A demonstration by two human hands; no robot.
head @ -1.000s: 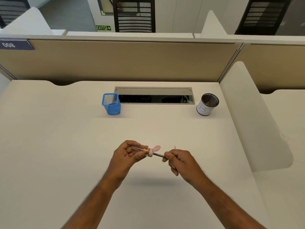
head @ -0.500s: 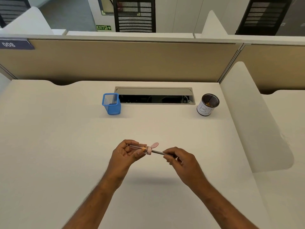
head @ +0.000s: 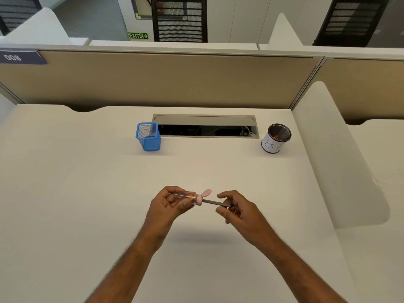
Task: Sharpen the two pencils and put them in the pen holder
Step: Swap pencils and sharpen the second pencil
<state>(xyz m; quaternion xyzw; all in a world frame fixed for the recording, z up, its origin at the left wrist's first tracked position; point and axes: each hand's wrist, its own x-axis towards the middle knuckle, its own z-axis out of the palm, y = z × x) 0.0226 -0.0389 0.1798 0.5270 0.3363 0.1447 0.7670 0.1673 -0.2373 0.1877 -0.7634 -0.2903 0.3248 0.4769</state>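
Tabletop (head: 87, 204): pale, wide, carrying all items.
Blue pen holder (head: 148, 136): far centre-left, upright, no pencil visible inside.
White-labelled cup (head: 276, 138): far right, mesh-lined.
Left hand (head: 168, 204): fingers closed round the sharpener (head: 190, 196), a clear tube with a pink cap.
Right hand (head: 238, 211): fingers loosely pinching the pencil (head: 215, 202), its tip seated in the sharpener.
Advice: keep pencil and sharpener in line, twist with light inward pressure.
Second pencil: not seen.
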